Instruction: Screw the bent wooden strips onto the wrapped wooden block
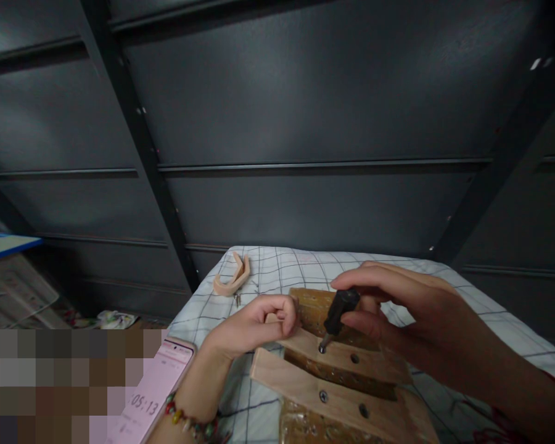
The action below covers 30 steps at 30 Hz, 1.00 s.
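Observation:
My right hand [398, 314] grips a short black-handled screwdriver [337, 316], its tip set on the upper wooden slat [351, 357] of a wooden board assembly [342, 382]. My left hand [259, 324], fingers curled, holds the left end of that slat. A beaded bracelet is on my left wrist. The lower slat [305, 385] shows a screw [322, 396] and an empty hole beside it.
The work lies on a checked cloth [277, 271]. A curved wooden piece [234, 277] and small screws [236, 300] rest at its far left. A pink phone [155, 388] showing a timer lies at lower left. Dark metal panels and braces rise behind.

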{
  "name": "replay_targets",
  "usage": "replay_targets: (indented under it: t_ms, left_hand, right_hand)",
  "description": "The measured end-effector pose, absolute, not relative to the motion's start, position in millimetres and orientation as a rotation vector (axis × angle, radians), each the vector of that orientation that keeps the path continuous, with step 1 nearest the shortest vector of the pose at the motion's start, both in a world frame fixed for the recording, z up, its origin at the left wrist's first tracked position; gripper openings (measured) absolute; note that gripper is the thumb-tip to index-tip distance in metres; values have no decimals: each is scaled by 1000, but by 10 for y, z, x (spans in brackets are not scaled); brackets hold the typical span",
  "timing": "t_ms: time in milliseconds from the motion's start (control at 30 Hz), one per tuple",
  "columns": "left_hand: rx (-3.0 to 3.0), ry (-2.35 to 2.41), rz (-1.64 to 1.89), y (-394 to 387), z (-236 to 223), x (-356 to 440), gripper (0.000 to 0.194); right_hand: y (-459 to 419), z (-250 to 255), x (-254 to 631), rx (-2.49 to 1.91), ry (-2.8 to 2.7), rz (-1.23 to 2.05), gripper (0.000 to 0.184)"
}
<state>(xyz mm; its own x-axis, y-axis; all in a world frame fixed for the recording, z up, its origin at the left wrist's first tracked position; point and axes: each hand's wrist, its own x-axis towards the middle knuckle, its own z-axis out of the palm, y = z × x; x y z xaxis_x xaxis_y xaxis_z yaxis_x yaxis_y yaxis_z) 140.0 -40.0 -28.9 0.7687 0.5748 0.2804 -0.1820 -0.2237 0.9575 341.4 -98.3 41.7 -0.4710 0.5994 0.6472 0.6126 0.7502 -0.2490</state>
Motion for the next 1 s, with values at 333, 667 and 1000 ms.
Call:
replay_targets:
  t_ms: [333, 667, 1000]
  left_hand:
    - [1729, 486, 558, -406, -173, 1357, 17]
    - [1568, 508, 592, -451, -162, 1407, 14]
    - [1688, 572, 537, -475, -112, 1403, 15]
  right_hand:
    - [-996, 429, 3422, -914, -2202, -46, 16]
    - [-1002, 432, 3421, -929, -2207, -28, 18]
    - [-1019, 426, 3413, -959, -2198, -8, 17]
